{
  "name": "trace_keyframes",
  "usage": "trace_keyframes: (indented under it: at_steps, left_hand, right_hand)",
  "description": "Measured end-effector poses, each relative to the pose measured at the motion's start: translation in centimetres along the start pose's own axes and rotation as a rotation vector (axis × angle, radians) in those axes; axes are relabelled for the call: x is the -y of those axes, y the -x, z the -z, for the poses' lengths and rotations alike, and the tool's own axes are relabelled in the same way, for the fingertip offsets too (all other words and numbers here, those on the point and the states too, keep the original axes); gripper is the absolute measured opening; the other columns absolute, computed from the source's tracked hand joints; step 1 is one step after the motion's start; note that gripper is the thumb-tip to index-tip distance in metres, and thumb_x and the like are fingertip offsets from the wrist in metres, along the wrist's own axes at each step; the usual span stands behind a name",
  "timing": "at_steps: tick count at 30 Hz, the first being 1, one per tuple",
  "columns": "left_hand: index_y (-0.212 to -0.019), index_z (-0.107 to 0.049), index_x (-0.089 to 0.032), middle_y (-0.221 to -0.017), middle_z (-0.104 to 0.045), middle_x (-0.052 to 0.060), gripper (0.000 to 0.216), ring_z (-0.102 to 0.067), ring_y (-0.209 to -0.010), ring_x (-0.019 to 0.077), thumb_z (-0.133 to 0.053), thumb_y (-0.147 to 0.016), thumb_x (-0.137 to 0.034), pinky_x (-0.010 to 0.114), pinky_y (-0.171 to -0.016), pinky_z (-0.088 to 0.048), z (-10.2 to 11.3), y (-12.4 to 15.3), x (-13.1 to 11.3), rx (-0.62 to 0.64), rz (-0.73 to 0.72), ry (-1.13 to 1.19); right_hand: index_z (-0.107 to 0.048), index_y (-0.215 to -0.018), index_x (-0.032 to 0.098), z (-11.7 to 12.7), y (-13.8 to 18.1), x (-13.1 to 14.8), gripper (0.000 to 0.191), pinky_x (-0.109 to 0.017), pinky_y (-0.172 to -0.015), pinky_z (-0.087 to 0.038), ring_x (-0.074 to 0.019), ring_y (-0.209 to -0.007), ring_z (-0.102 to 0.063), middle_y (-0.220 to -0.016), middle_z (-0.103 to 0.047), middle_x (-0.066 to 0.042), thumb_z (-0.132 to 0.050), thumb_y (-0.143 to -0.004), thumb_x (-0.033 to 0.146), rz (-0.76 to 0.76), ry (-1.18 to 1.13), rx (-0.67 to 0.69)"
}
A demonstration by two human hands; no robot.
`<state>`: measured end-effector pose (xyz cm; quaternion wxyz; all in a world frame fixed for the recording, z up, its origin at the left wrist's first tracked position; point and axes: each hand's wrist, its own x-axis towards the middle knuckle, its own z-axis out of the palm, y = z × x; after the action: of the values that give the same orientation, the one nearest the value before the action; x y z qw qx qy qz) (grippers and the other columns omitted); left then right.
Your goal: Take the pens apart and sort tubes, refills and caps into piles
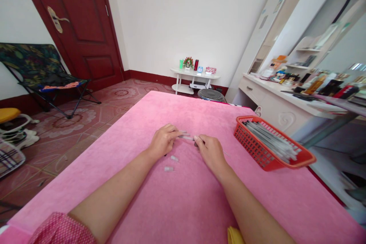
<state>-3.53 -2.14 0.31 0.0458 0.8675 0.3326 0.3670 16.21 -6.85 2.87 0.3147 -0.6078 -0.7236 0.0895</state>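
Over the pink cloth, my left hand (162,141) and my right hand (210,150) are both closed, facing each other. Between them runs a slim, whitish translucent pen barrel (188,137), pinched at its left end by my left fingers and at its right end by my right thumb and fingers. A second thin piece shows beside it near my left fingertips, too small to make out. A dark bit shows under my right thumb. Closer to me lie two small translucent cap-like pieces, a farther one (174,158) and a nearer one (169,169). A small dark tip peeks out below my left hand.
An orange-red plastic basket (248,148) full of thin grey-white pen-like sticks (271,139) stands on the right of the pink cloth (137,206). Something yellow (235,235) lies by my right forearm. Beyond are a dressing table (274,91), a low white stand (183,88) and a folding chair (37,68).
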Motion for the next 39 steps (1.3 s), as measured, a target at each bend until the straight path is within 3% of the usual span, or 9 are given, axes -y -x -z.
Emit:
trace_keyframes:
  at_steps: [5, 9, 13, 18, 23, 28, 32, 36, 39]
  left_hand:
    - [-0.112, -0.063, -0.026, -0.084, -0.060, 0.005, 0.047, -0.050, -0.082, 0.0179, -0.044, -0.076, -0.003, 0.031, -0.072, -0.042, 0.00, -0.02, 0.09, -0.004, 0.019, 0.021]
    - [-0.113, -0.063, -0.026, -0.085, -0.060, 0.005, 0.047, -0.050, -0.083, 0.0178, -0.044, -0.077, -0.003, 0.031, -0.074, -0.042, -0.04, -0.02, 0.02, -0.003, 0.003, 0.038]
    - [-0.111, -0.064, -0.025, -0.083, -0.060, 0.005, 0.043, -0.050, -0.082, 0.0175, -0.045, -0.078, -0.004, 0.030, -0.072, -0.042, -0.14, -0.03, 0.04, -0.018, 0.020, 0.066]
    - [-0.111, -0.063, -0.027, -0.084, -0.059, 0.005, 0.044, -0.050, -0.083, 0.0172, -0.045, -0.078, -0.004, 0.030, -0.073, -0.041, -0.14, -0.04, 0.03, -0.011, 0.019, 0.070]
    - [-0.112, -0.063, -0.027, -0.084, -0.060, 0.005, 0.045, -0.050, -0.083, 0.0174, -0.045, -0.078, -0.003, 0.030, -0.072, -0.041, -0.10, -0.04, -0.01, -0.004, 0.021, 0.071]
    - [-0.112, -0.063, -0.027, -0.085, -0.060, 0.004, 0.047, -0.050, -0.082, 0.0171, -0.044, -0.077, -0.002, 0.030, -0.073, -0.041, -0.25, 0.02, 0.14, -0.017, 0.011, 0.081]
    - [-0.112, -0.063, -0.026, -0.084, -0.060, 0.004, 0.048, -0.050, -0.082, 0.0170, -0.045, -0.076, -0.001, 0.030, -0.073, -0.041, -0.34, 0.03, 0.23, -0.022, 0.023, 0.101]
    - [-0.111, -0.063, -0.027, -0.084, -0.060, 0.004, 0.047, -0.049, -0.082, 0.0172, -0.045, -0.076, -0.001, 0.030, -0.074, -0.041, -0.39, 0.02, 0.20, -0.021, 0.009, 0.101]
    - [-0.112, -0.063, -0.026, -0.085, -0.060, 0.004, 0.047, -0.050, -0.083, 0.0172, -0.045, -0.076, -0.001, 0.030, -0.073, -0.041, -0.36, 0.03, 0.16, -0.021, 0.020, 0.100]
  right_hand:
    - [-0.061, -0.080, 0.019, -0.02, -0.08, 0.06, 0.014, -0.023, -0.058, -0.036, -0.0142, -0.065, -0.057, -0.072, -0.065, -0.001, -0.052, -0.081, 0.030, 0.042, -0.109, -0.021]
    - [-0.058, -0.063, 0.019, 0.31, -0.08, 0.25, 0.037, -0.024, -0.055, -0.033, -0.0146, -0.058, -0.055, -0.058, -0.059, -0.002, -0.038, -0.089, 0.036, -0.017, -0.022, 0.019]
    - [-0.061, -0.083, 0.020, 0.48, -0.24, 0.20, 0.019, -0.023, -0.056, -0.034, -0.0145, -0.064, -0.056, -0.071, -0.064, -0.001, -0.051, -0.081, 0.036, -0.020, -0.069, 0.005]
    - [-0.058, -0.063, 0.019, 0.43, -0.15, 0.29, 0.038, -0.023, -0.055, -0.033, -0.0141, -0.059, -0.055, -0.059, -0.060, -0.002, -0.037, -0.089, 0.035, -0.034, -0.018, 0.093]
    - [-0.060, -0.081, 0.020, 0.48, -0.09, 0.48, 0.013, -0.022, -0.056, -0.032, -0.0139, -0.063, -0.055, -0.069, -0.063, -0.001, -0.052, -0.080, 0.031, -0.001, -0.038, 0.038]
    - [-0.057, -0.065, 0.019, 0.46, -0.09, 0.44, 0.034, -0.023, -0.054, -0.031, -0.0141, -0.059, -0.053, -0.061, -0.060, -0.002, -0.040, -0.088, 0.036, -0.027, -0.004, 0.065]
    - [-0.060, -0.076, 0.020, 0.51, -0.09, 0.37, 0.020, -0.022, -0.055, -0.031, -0.0139, -0.062, -0.054, -0.067, -0.062, -0.001, -0.049, -0.083, 0.034, 0.009, -0.028, 0.021]
    - [-0.056, -0.061, 0.018, 0.60, -0.09, 0.42, 0.039, -0.023, -0.053, -0.030, -0.0136, -0.056, -0.052, -0.057, -0.058, -0.002, -0.037, -0.089, 0.037, -0.023, 0.001, 0.065]
    - [-0.059, -0.075, 0.019, 0.63, -0.13, 0.46, 0.020, -0.022, -0.054, -0.031, -0.0138, -0.061, -0.054, -0.066, -0.062, -0.001, -0.049, -0.083, 0.035, -0.004, -0.036, 0.048]
